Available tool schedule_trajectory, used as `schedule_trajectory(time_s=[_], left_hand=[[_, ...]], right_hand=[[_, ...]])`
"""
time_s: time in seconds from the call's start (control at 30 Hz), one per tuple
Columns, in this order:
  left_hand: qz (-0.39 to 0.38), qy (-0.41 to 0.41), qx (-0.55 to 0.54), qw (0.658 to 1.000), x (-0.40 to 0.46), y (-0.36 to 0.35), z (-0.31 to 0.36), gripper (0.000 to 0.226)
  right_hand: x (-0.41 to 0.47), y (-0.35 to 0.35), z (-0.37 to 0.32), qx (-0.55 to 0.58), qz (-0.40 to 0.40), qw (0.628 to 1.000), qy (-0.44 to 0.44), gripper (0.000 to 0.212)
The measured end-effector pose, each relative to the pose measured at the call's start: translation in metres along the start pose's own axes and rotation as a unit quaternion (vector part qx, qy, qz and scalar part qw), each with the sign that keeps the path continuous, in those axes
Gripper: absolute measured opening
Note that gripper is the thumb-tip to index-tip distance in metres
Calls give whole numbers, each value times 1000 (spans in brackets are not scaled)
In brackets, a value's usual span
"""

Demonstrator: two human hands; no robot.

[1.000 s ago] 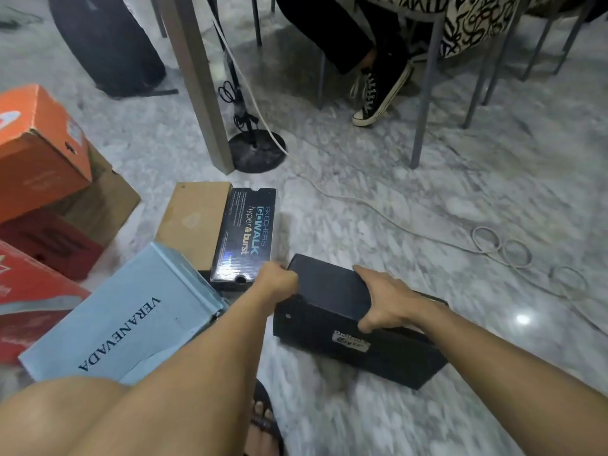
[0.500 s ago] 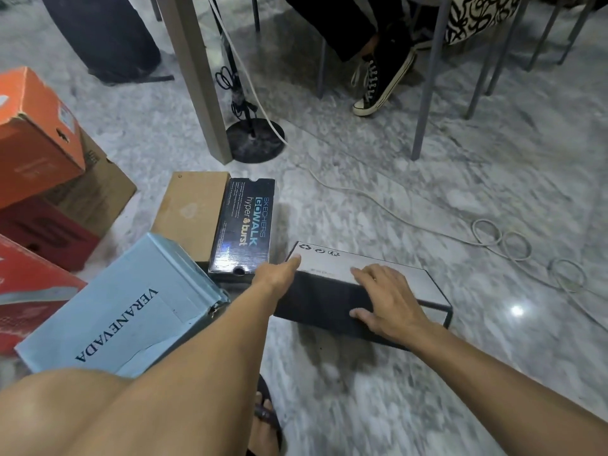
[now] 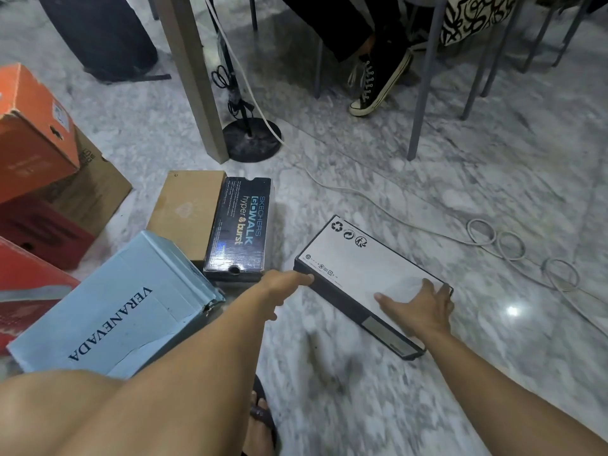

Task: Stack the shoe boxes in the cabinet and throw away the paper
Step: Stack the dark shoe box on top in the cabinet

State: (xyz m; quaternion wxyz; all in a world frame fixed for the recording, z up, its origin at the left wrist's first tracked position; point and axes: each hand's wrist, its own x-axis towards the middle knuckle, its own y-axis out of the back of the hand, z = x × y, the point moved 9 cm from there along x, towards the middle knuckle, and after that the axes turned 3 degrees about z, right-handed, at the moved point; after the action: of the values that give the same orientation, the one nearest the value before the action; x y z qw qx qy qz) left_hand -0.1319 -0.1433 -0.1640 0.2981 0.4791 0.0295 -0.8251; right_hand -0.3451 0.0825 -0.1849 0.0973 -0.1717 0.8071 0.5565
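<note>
A black shoe box (image 3: pixel 362 268) lies on the marble floor with its pale underside, printed with recycling marks, facing up. My left hand (image 3: pixel 286 284) touches its near left corner with fingers stretched out. My right hand (image 3: pixel 418 307) lies flat on the box's right end, fingers spread. To the left stand a black Skechers box (image 3: pixel 240 228), a plain brown box (image 3: pixel 187 209) and a light blue Veranevada box (image 3: pixel 112 307). Orange (image 3: pixel 29 133) and red (image 3: pixel 36 232) boxes are piled at the far left. I see no paper and no cabinet.
A table leg (image 3: pixel 194 77) and a round black stand base (image 3: pixel 251 139) rise behind the boxes. A white cable (image 3: pixel 493 238) coils across the floor on the right. A seated person's sneaker (image 3: pixel 378 87) and grey chair legs (image 3: pixel 424 87) are further back. My sandalled foot (image 3: pixel 260 419) is below.
The black box has been turned over from dark side up to pale underside up and now lies flat. Both hands went from gripping it to resting on it with fingers spread.
</note>
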Motion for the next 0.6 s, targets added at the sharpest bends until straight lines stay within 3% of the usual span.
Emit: schedule_trajectory(time_s=[0.1, 0.2, 0.27, 0.4, 0.53, 0.6], left_hand=[[20, -13, -18, 1000, 4, 4, 7, 66], [38, -27, -30, 998, 12, 10, 15, 64], [47, -30, -44, 997, 15, 12, 16, 68], [59, -31, -65, 996, 20, 17, 17, 67], [47, -12, -132, 990, 24, 20, 12, 112], [77, 1, -161, 984, 18, 27, 9, 99]], right_hand=[[22, 7, 6, 5, 15, 998, -56, 120], [46, -3, 9, -51, -90, 993, -65, 136], [50, -8, 7, -78, -115, 989, -49, 138], [35, -1, -20, -35, -50, 997, 36, 124], [-8, 10, -48, -7, 63, 977, 202, 105], [-27, 15, -43, 95, 104, 959, 245, 79]])
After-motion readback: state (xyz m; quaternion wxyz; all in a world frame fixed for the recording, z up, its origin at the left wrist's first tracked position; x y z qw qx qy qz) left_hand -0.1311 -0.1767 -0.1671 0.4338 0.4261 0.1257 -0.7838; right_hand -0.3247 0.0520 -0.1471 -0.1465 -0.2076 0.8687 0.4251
